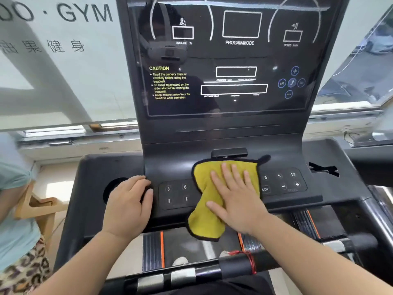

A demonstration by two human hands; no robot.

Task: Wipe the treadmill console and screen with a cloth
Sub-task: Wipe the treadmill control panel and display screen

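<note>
On the console [212,143], your right hand [236,201] presses the yellow cloth [204,211] with flat, spread fingers; your left hand [129,205] rests beside the buttons [177,193], fingers loosely curled.

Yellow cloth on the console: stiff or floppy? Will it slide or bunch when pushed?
Probably floppy: the cloth drapes over the front edge of the console and hangs limp. Likely light; lifted by a corner it would dangle. Pushed under the flat right hand, it should slide on the smooth panel, though its loose lower part may bunch.
</note>
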